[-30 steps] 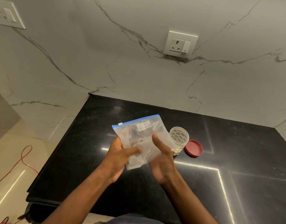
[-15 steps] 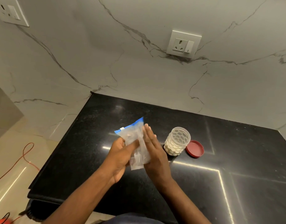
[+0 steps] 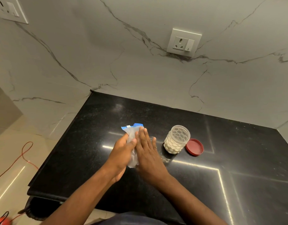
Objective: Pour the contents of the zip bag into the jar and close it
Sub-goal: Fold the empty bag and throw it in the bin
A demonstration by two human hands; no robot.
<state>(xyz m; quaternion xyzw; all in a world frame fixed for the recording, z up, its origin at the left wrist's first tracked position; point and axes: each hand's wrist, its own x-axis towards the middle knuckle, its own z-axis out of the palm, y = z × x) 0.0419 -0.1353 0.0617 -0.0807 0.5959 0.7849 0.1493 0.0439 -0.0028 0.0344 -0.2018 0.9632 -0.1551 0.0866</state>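
Note:
A clear zip bag with a blue seal strip is folded narrow and pressed between my two palms above the black counter. My left hand cups it from the left, thumb over the plastic. My right hand lies flat against its right side, fingers straight. The bag looks flat and empty. To the right stands a clear patterned jar, open on top and partly filled with small white pieces. Its red lid lies flat on the counter just right of the jar.
The black stone counter meets a marble wall with a socket behind. Its left edge drops to a tiled floor with a red cable. A second socket sits at the top left.
The bag was spread wide between my hands a second ago. It has since been folded narrow, and my right hand has closed flat against it.

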